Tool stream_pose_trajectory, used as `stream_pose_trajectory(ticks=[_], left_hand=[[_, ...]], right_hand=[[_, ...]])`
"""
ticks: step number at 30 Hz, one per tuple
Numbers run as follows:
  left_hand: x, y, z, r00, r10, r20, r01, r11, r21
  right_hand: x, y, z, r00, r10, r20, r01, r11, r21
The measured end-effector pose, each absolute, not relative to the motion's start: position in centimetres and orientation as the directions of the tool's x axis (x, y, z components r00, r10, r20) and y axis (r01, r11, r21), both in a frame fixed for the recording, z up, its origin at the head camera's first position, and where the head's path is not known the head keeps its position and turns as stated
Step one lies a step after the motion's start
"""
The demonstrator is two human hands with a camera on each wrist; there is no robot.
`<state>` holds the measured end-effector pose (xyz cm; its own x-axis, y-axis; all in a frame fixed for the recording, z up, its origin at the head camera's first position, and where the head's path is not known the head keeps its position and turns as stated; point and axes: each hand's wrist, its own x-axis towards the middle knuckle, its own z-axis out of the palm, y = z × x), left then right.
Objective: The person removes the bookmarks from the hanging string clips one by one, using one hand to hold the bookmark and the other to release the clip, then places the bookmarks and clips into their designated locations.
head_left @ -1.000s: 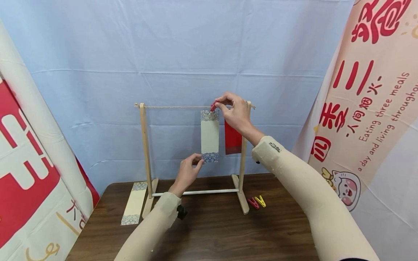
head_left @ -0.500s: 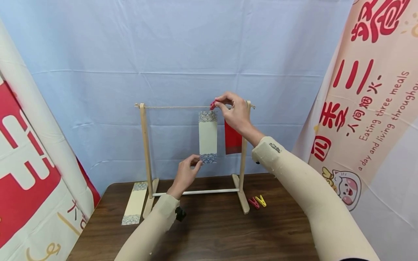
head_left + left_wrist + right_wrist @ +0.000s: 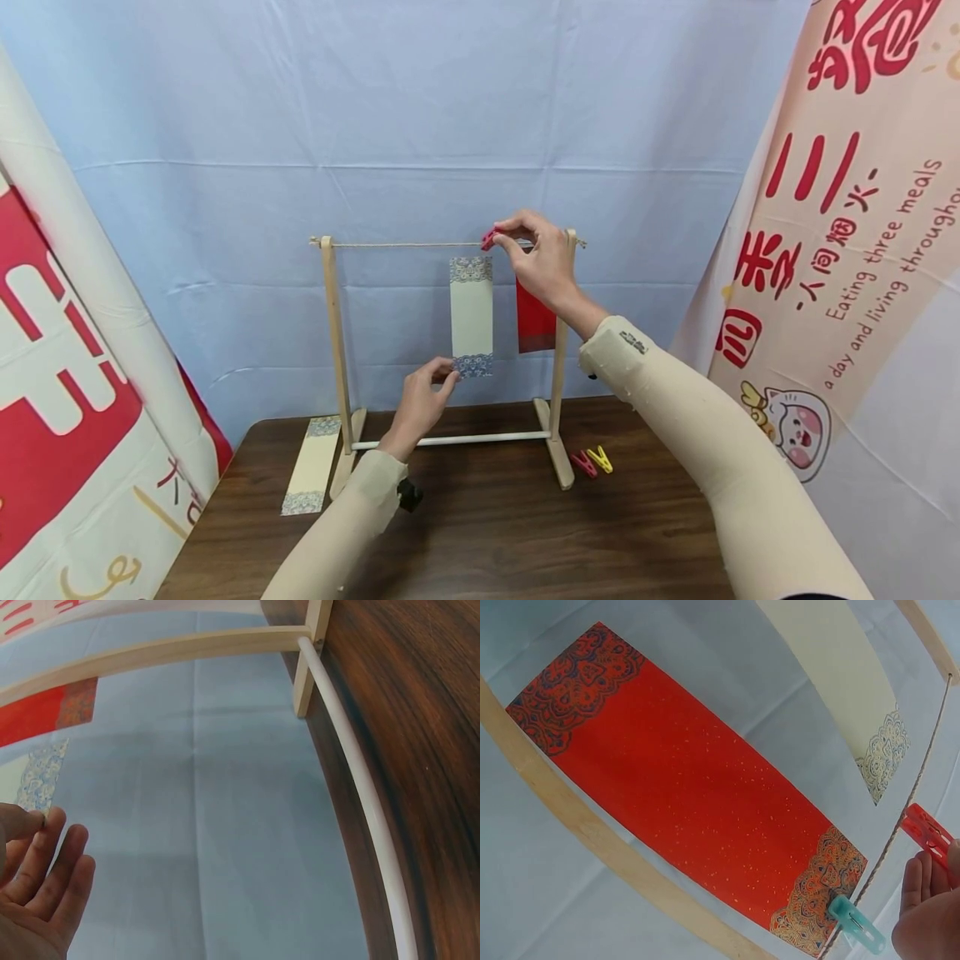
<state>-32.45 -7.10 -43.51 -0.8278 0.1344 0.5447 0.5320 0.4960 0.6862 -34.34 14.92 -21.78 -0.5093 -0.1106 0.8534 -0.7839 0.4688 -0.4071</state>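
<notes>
My left hand (image 3: 422, 402) pinches the lower left corner of a cream paper strip (image 3: 472, 318) with blue patterned ends. Upright, the strip hangs just below the rope (image 3: 405, 245); in the right wrist view a gap shows between its top end and the rope. Between thumb and fingers, my right hand (image 3: 545, 260) holds a red clothespin (image 3: 928, 829), whose tip meets the rope. Beside that hand hangs a red paper strip (image 3: 682, 787) with patterned ends, fixed to the rope by a teal clothespin (image 3: 857, 924). In the head view the right hand hides the red strip's top.
The wooden rack (image 3: 335, 333) carries the rope and has a white lower bar (image 3: 480, 438). Another cream paper strip (image 3: 311, 467) lies on the dark table (image 3: 525, 542) at left. A red clothespin (image 3: 584, 463) and a yellow clothespin (image 3: 600, 459) lie right of the rack.
The cream strip and my left hand have shifted left and slightly down. Its top edge has come away from the red clothespin. The right hand stays nearly still at the rope.
</notes>
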Motion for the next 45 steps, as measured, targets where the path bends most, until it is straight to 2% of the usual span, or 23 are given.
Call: stream_pose_trajectory(ticks=[8, 21, 45], left_hand=[[-32.1, -7.6, -43.8, -0.823, 0.134, 0.552, 0.538, 0.498, 0.68], [-31.4, -8.1, -44.0, -0.823, 0.12, 0.555, 0.535, 0.493, 0.686], [-29.6, -10.3, -44.2, -0.844, 0.072, 0.532, 0.491, 0.504, 0.71]], right_hand=[[-34.1, 15.0, -22.3, -0.533, -0.114, 0.839, -0.806, 0.372, -0.461], [-33.4, 15.0, -23.0, -0.52, -0.107, 0.848, -0.828, 0.307, -0.469], [-32.6, 16.5, -25.5, -0.515, -0.094, 0.852, -0.837, 0.27, -0.476]])
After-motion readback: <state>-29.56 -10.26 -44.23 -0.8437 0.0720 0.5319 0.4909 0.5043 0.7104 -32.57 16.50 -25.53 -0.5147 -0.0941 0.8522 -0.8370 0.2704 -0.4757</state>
